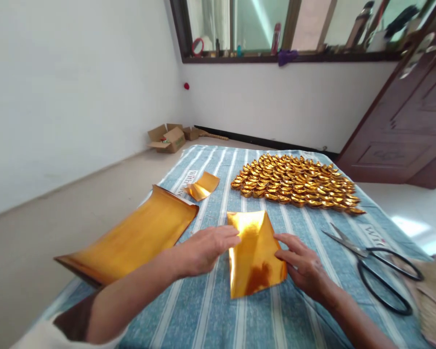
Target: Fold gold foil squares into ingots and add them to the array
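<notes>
Low in the frame the left hand (203,249) and right hand (303,264) press flat fingers on the side edges of a gold paper sheet (255,257) at centre, seemingly light, thin, slippery, easily creased

Striped cloth (210,310) carries gold sheets (131,240), folded sheet (254,257), ingots (298,184), scissors (381,264).

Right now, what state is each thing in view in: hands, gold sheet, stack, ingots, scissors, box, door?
Left hand: open, fingertips on the gold sheet's left edge.
Right hand: open, fingers pressing the sheet's right edge.
Gold sheet: partly folded, lying on the striped cloth.
Foil stack: flat, unfolded.
Small gold piece: curled, apart.
Folded ingots: finished, laid in rows.
Scissors: blades slightly open, untouched.
Cardboard box: flaps open.
Door: open.
</notes>
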`<act>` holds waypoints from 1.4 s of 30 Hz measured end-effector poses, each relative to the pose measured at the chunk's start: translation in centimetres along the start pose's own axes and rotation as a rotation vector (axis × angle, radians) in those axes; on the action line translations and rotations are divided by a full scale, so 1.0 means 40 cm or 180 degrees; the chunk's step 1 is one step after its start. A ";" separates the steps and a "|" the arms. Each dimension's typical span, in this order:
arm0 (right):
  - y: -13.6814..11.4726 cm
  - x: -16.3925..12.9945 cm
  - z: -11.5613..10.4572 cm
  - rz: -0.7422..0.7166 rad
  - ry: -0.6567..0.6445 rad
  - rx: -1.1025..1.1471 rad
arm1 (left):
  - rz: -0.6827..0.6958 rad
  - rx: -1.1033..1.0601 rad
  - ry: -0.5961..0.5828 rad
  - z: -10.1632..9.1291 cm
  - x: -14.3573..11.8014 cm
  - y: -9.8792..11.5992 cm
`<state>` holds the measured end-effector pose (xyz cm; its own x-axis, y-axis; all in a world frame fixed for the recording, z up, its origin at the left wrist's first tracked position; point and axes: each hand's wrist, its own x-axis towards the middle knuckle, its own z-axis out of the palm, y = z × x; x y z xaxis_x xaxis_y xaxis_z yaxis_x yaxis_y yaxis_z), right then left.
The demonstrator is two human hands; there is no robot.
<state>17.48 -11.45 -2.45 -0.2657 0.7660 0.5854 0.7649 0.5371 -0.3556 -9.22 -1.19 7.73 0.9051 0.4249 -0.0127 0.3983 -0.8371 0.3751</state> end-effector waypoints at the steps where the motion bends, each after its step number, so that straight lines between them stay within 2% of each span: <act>1: -0.003 -0.013 -0.010 -0.0002 0.0013 0.0019 | 0.0150 0.0048 -0.0010 0.022 -0.005 0.010; 5: -0.011 -0.052 -0.037 -0.0008 -0.0069 0.0260 | 0.0333 -0.0022 -0.0132 0.092 -0.008 0.038; 9: -0.012 -0.077 -0.053 -0.0005 -0.0316 0.0508 | 0.0366 -0.0146 -0.0236 0.137 0.008 0.049; 11: -0.011 -0.087 -0.062 0.0126 -0.0473 0.0616 | 0.0349 -0.0207 -0.0237 0.152 0.015 0.045; 14: -0.010 -0.092 -0.075 0.0565 -0.0619 0.0821 | 0.0268 -0.0372 -0.0097 0.171 0.019 0.034; 18: -0.003 -0.064 -0.078 0.1591 -0.0607 0.1134 | -0.0032 -0.0898 0.0405 0.187 0.014 0.028; 22: 0.020 -0.017 -0.049 0.2608 -0.0431 0.2025 | -0.0714 -0.1418 0.0778 0.193 0.027 0.033; 25: 0.042 0.008 -0.022 0.3005 -0.0354 0.1823 | -0.1215 -0.1507 0.1146 0.204 0.044 0.034; 28: 0.058 0.024 -0.005 0.3059 -0.0376 0.1369 | -0.1145 -0.0896 0.1913 0.217 0.054 0.048; 30: 0.062 0.034 -0.002 0.3049 -0.0412 0.1190 | -0.0672 -0.0036 0.2369 0.220 0.057 0.072; 31: 0.062 0.040 -0.002 0.3061 -0.0439 0.1097 | -0.0389 0.0231 0.2321 0.220 0.061 0.088; 32: 0.061 0.046 -0.003 0.3081 -0.0468 0.1001 | -0.0093 0.0384 0.2135 0.220 0.065 0.104; 34: 0.058 0.057 -0.006 0.3104 -0.0522 0.0784 | 0.0188 0.0486 0.1632 0.221 0.080 0.131; 37: 0.053 0.067 -0.008 0.3103 -0.0580 0.0423 | 0.0155 0.0480 0.1012 0.234 0.107 0.145; 42: 0.046 0.063 0.002 0.3187 -0.0448 0.0043 | -0.0162 0.0441 0.0536 0.267 0.128 0.122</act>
<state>18.17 -8.51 -1.71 0.4272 0.9008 -0.0777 0.6675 -0.3722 -0.6449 -1.06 -6.79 -0.39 0.8503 0.5098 0.1309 0.4701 -0.8474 0.2469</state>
